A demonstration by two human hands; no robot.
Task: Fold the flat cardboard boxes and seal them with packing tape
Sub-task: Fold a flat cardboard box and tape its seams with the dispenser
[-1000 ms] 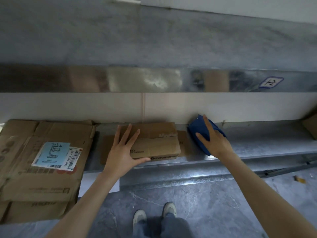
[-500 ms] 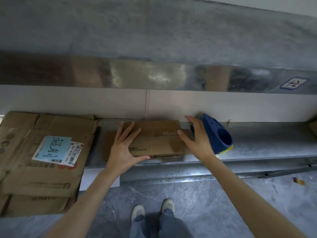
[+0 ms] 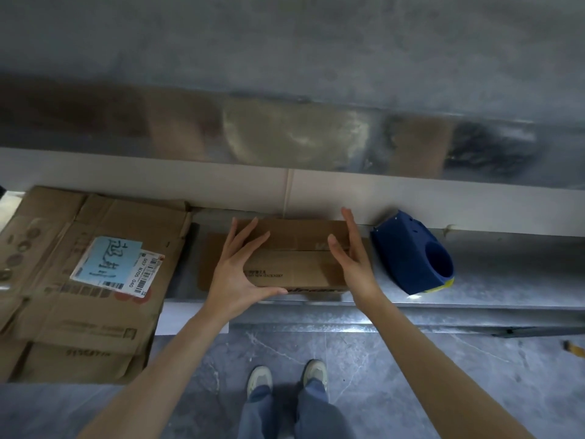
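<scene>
- Centrally, in the head view, a small brown cardboard box (image 3: 297, 255) is sitting on a grey metal ledge (image 3: 506, 280), its back edge lying close to the pale wall panel (image 3: 443, 201) and its front edge reaching nearly to the ledge's lip.
- The left hand (image 3: 235, 270) is resting open on the box's left end, fingers straight and spread, thumb touching the lower front edge.
- The right hand (image 3: 354, 264) is pressing flat against the right end with straight fingers, curled round nothing.
- A flat brown cardboard sheet (image 3: 209, 264) is lying under the box and sticking out on its left.
- A blue plastic tape dispenser (image 3: 411, 258) is standing on the ledge just to the right of the right hand, not touching it; the ledge is running on well beyond it to the right.
- A stack of flattened brown cardboard boxes (image 3: 95, 312) is lying at the left, overhanging the ledge's front, with a blue paper label (image 3: 110, 261) on top; a narrow strip of ledge is showing between the stack and the sheet.
- The box's top flaps are lying shut, so its contents are hidden; the dispenser's round opening is showing only dark hollow.
- Below the ledge, the grey floor (image 3: 411, 359) is stretching open around the person's pale shoes (image 3: 259, 378).
</scene>
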